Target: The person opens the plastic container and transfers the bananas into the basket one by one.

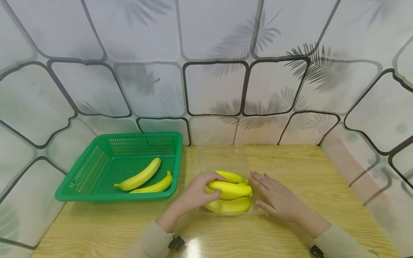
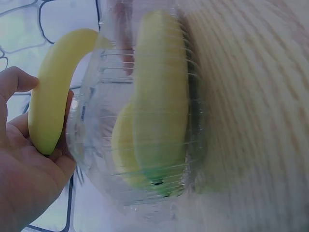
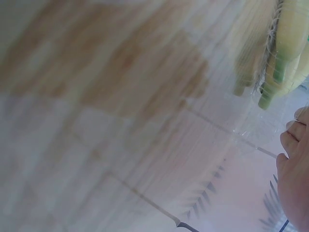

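My left hand (image 1: 200,191) grips a yellow banana (image 1: 230,190) between thumb and fingers, over a clear plastic box (image 1: 256,211) on the table. In the left wrist view that banana (image 2: 53,92) shows above the box's ridged wall (image 2: 101,145). Below it, inside the box, lie more bananas, one at the front (image 1: 227,205) and one at the back (image 1: 230,176). At the box's right side, my right hand (image 1: 279,197) is spread with straight fingers, its fingertips close to the banana stems. In the right wrist view the right hand (image 3: 295,169) is partly cut off.
A green plastic basket (image 1: 116,196) stands on the left of the wooden table (image 1: 290,163), with two bananas (image 1: 140,177) in it. Behind the box, its clear lid (image 1: 222,157) lies folded back. A patterned wall (image 1: 213,89) closes off the back and sides.
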`<state>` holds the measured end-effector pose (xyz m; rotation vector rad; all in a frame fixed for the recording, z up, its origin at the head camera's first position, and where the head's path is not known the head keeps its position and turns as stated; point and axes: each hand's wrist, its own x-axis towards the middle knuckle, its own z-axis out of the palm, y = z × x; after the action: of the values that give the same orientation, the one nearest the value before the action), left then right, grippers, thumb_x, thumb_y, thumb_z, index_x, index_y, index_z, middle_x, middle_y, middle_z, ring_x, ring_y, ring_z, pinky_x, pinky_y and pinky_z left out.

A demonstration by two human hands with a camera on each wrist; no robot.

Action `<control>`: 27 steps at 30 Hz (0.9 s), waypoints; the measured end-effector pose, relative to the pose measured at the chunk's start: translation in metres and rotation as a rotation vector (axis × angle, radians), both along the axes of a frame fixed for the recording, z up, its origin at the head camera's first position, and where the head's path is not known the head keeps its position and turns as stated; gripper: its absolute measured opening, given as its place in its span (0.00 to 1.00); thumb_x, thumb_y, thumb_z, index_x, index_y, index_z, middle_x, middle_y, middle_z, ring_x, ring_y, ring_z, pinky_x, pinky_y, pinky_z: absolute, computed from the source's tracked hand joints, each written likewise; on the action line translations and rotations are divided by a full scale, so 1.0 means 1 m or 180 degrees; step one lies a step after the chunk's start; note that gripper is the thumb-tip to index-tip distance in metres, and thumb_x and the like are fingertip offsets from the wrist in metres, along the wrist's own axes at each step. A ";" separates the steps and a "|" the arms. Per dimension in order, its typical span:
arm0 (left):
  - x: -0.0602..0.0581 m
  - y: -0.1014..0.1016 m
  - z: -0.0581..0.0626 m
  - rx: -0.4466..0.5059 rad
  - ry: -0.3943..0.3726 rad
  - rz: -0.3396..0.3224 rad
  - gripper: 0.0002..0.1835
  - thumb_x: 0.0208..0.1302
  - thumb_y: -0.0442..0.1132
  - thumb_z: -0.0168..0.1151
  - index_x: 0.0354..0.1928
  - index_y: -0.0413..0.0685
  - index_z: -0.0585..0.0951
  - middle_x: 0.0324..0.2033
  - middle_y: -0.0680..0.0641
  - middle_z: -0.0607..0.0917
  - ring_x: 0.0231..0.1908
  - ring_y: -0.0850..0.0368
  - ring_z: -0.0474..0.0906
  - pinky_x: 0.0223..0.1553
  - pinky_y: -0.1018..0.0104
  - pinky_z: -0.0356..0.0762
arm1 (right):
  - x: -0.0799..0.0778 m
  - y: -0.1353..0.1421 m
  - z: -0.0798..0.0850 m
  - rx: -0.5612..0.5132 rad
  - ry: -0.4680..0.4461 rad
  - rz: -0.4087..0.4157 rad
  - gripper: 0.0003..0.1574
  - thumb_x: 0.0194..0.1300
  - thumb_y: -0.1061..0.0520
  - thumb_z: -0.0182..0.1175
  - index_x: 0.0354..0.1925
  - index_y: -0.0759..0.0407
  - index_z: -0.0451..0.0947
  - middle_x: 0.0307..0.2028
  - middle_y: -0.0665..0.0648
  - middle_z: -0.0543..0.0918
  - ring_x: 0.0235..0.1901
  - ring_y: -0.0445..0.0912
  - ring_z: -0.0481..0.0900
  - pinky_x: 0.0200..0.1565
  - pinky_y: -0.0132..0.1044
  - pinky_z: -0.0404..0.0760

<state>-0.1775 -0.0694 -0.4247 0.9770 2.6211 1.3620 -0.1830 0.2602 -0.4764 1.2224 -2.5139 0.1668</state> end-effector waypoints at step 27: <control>0.006 -0.030 0.031 0.0041 0.0319 0.0289 0.21 0.64 0.32 0.67 0.60 0.47 0.86 0.57 0.47 0.89 0.59 0.50 0.84 0.62 0.54 0.85 | 0.000 0.001 0.000 -0.0002 0.0019 0.0000 0.49 0.72 0.46 0.66 0.79 0.68 0.62 0.79 0.68 0.66 0.75 0.62 0.70 0.85 0.32 0.35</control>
<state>-0.1714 -0.0995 -0.3938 0.9635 2.7654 1.3855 -0.1830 0.2615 -0.4768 1.2210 -2.5084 0.1637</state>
